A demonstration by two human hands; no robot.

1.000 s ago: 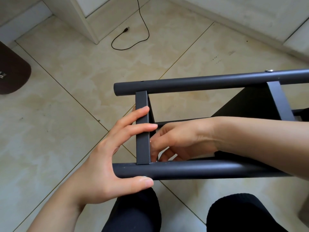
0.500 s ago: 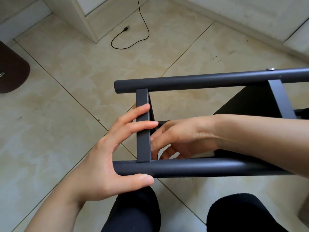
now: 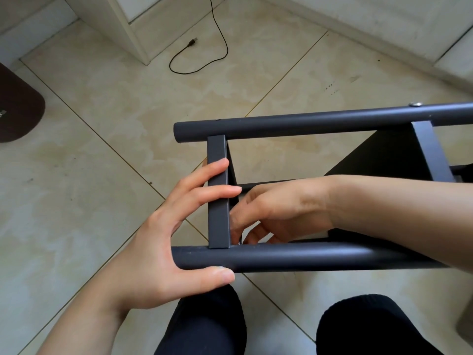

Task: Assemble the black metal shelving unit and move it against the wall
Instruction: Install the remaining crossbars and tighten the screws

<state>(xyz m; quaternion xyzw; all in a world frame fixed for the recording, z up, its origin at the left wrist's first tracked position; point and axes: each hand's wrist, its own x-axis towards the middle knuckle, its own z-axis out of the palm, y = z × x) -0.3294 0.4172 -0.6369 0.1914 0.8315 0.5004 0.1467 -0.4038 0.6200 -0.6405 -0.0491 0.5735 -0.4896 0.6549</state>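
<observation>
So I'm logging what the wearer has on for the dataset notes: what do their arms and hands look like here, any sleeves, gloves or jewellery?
Both forearms are bare to the frame edge, with no sleeves in view. The left hand and right hand wear no gloves, and no rings, watch or bracelets show. Fingernails are short and unpainted.

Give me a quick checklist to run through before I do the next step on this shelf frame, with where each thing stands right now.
1. Frame steadied: ok. The left hand has fingers across the flat crossbar and thumb under the near tube.
2. Working hand in place: ok. The right hand reaches inside the frame behind the crossbar.
3. Fastener in the right hand's fingers: cannot tell, hidden by the crossbar.
4. Crossbar seated on both tubes: ok, its ends meet the near tube and the far tube.
5. Far tube bolt: present; tightness cannot tell.
6. Floor clear for moving: not ok, a cable lies ahead.
</observation>
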